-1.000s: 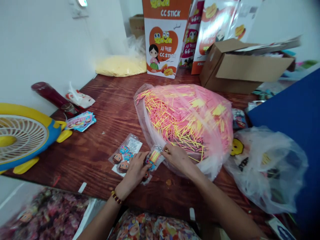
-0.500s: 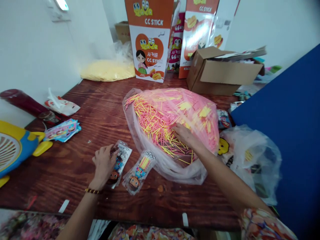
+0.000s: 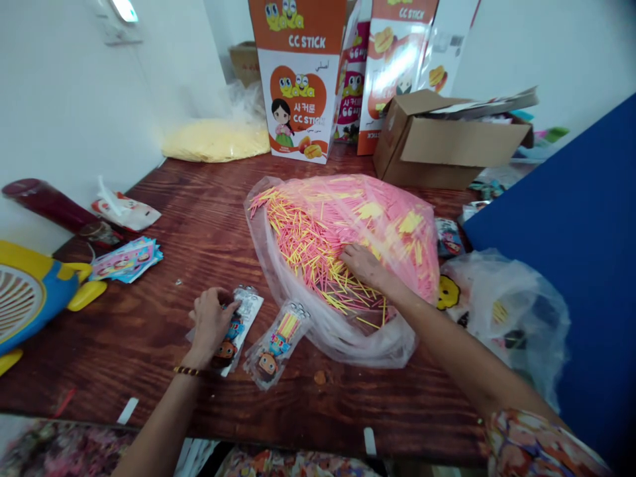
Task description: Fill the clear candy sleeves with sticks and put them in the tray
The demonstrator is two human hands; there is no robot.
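Note:
My left hand [image 3: 211, 321] is closed, thumb and fingers bent on a clear plastic pouch at the top of a small stack of printed pouches [image 3: 242, 324]. A bit of clear plastic shows on its far left side. Beside the stack lies a pouch filled with sticks [image 3: 278, 346], printed with a cartoon figure. My right hand [image 3: 365, 265] reaches into a large clear plastic bag [image 3: 348, 341] lying open on its side. Its fingers are curled in among thin pink and yellow sticks [image 3: 308, 248]; the fingertips are partly hidden.
Behind the bag stand an orange and white carton [image 3: 301, 99] and an open cardboard box [image 3: 447, 142]. At left lie a yellow and blue fan [image 3: 34, 291], printed packets [image 3: 126, 258], a tissue pack [image 3: 132, 213] and a dark red bottle [image 3: 50, 205]. A white plastic bag [image 3: 521, 311] sits at right.
My left hand has shifted slightly on the stack, and more of the top pouch's silvery end shows. My right hand stays among the sticks, its fingers a little more curled.

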